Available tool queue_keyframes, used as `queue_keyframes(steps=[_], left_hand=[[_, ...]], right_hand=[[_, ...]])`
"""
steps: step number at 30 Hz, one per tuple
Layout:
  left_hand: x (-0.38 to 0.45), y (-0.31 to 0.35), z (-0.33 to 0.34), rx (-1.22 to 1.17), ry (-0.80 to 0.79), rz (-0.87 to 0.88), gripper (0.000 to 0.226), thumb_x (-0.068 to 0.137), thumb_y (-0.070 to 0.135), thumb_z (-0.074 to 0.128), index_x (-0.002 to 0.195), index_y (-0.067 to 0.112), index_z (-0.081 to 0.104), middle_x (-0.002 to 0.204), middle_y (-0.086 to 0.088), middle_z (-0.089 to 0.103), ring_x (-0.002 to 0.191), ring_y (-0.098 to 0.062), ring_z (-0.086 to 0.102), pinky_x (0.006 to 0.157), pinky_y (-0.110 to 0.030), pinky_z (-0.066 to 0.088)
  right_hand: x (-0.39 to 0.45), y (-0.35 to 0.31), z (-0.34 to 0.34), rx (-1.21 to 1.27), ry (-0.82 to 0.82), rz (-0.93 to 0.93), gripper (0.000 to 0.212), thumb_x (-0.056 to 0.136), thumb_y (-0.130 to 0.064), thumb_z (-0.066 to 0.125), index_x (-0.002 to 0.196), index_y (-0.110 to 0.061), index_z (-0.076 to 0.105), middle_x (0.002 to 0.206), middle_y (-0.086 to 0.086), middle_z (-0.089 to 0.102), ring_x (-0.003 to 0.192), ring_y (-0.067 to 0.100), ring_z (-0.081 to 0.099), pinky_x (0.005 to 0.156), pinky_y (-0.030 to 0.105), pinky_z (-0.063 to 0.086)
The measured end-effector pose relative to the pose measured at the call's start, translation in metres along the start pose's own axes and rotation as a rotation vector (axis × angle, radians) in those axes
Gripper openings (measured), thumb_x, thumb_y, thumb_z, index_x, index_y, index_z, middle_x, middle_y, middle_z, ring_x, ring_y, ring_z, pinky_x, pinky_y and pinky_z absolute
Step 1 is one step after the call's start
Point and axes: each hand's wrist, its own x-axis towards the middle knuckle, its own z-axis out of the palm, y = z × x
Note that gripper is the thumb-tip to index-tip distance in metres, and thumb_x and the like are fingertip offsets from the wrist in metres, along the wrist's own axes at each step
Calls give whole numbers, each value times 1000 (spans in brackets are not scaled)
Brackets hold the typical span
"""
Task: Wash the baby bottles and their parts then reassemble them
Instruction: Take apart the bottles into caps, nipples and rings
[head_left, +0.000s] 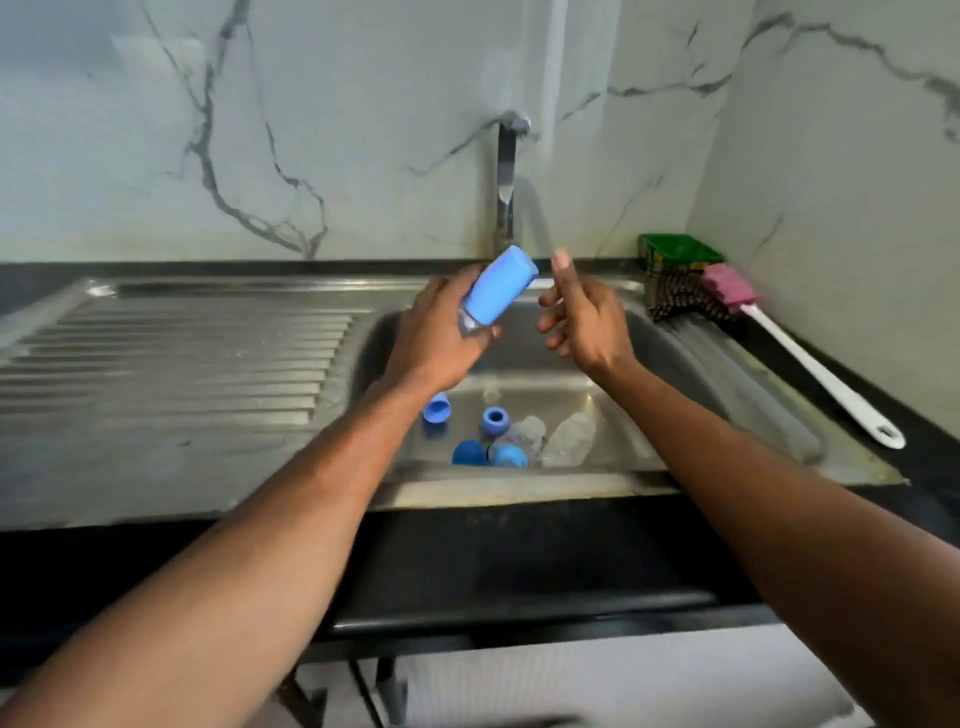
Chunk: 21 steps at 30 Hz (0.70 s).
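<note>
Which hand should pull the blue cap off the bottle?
Probably the right hand. It is open, holds nothing, and sits just beside the blue cap. The left hand already grips the baby bottle below the cap, steadying it over the sink.

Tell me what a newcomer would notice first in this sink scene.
First, the left hand gripping a capped baby bottle with its bright blue cap tilted toward the tap, above the basin, while the right hand hovers open beside it. Next, the blue parts and clear bottles lying on the sink bottom.
</note>
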Motion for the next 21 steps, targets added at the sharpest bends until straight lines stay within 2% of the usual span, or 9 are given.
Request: queue_keyframes(steps=[2, 4, 7, 10, 13, 15, 18, 21], left_hand=[[0, -3, 1, 271, -161, 17, 65, 79, 34, 76, 139, 32, 51, 124, -4, 62, 118, -30, 55, 96, -40, 39], [3, -2, -6, 380, -211, 34, 65, 81, 37, 73, 141, 38, 47, 125, 2, 61, 122, -27, 51, 93, -39, 30], [6, 2, -7, 342, -273, 115, 63, 81, 38, 75, 139, 39, 50, 120, 7, 63, 117, -23, 52, 92, -38, 32], [-2, 3, -3, 75, -395, 146, 66, 73, 48, 76, 135, 41, 53, 119, 15, 67, 109, -13, 63, 97, -43, 47], [-4, -2, -7, 11, -280, 105, 77, 61, 61, 76, 132, 45, 52, 117, 16, 69, 107, -7, 65, 95, -40, 52], [-3, -5, -10, 27, -186, 107, 72, 54, 66, 78, 121, 42, 60, 105, 16, 71, 98, -6, 68, 89, -39, 54], [-2, -4, -11, 59, -107, 50, 65, 49, 74, 76, 104, 41, 68, 90, 18, 73, 83, -7, 69, 78, -37, 57], [0, -8, -10, 41, -138, 32, 66, 52, 78, 74, 107, 43, 69, 92, 18, 74, 85, -8, 70, 81, -40, 56]], right_hand=[[3, 0, 0, -11, -34, 43, 71, 80, -84, 38, 67, -18, 60, 56, 8, 62, 46, 21, 57, 51, 29, 46], [6, -1, 0, -58, -98, 46, 72, 81, -83, 41, 73, -15, 63, 55, 10, 61, 42, 22, 55, 45, 25, 43], [5, 2, -1, -165, -204, 118, 80, 79, -87, 39, 95, -14, 70, 54, 11, 63, 39, 21, 55, 40, 21, 39], [6, 3, -5, -141, -275, 214, 75, 79, -85, 43, 80, -13, 65, 50, 11, 55, 37, 20, 45, 41, 23, 34], [7, 1, -11, -113, -366, 289, 63, 80, -79, 51, 70, -17, 59, 51, 2, 47, 39, 13, 31, 40, 20, 22], [6, 1, -13, -124, -389, 338, 63, 81, -78, 51, 63, -17, 54, 44, -3, 41, 37, 11, 27, 38, 19, 20], [5, 1, -10, -68, -290, 369, 58, 83, -69, 54, 60, -16, 50, 39, -5, 36, 34, 11, 25, 37, 19, 19], [5, 0, -9, 17, -200, 329, 47, 85, -58, 61, 66, -17, 55, 42, -4, 45, 26, 6, 30, 31, 15, 21]])
